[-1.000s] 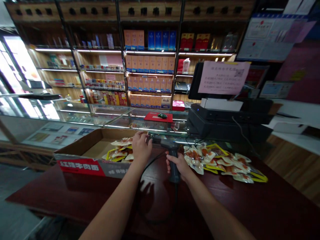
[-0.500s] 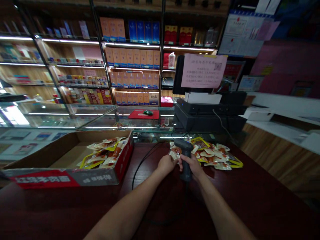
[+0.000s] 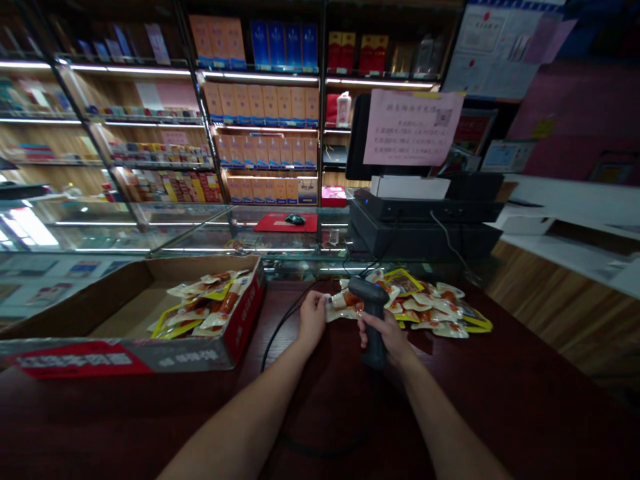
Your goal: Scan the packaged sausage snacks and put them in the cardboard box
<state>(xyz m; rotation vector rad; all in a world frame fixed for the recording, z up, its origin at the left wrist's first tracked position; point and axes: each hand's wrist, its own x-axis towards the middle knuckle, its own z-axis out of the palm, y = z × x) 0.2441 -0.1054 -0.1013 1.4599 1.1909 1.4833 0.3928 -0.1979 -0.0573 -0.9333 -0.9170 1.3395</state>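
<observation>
My right hand (image 3: 387, 333) is wrapped round the grip of a dark barcode scanner (image 3: 370, 301), its head pointing left over the dark red table (image 3: 500, 400). A clear snack packet (image 3: 341, 303) with reddish contents is pinched in my left hand (image 3: 313, 317), held just in front of the scanner's head. Behind both hands lies a heap of similar snack packets (image 3: 435, 307) with yellow edges. The scanner's black cable (image 3: 280, 327) curves away to the left and back.
An open cardboard box (image 3: 125, 353) with several more packets stands at the left. A black till unit (image 3: 425, 227) with a monitor and pink notice sits behind the heap. A glass counter (image 3: 200, 233) and stocked shelves fill the back.
My left hand went from the box at the left to the heap, took a packet and now holds it before the scanner. The view shifted right and down.
</observation>
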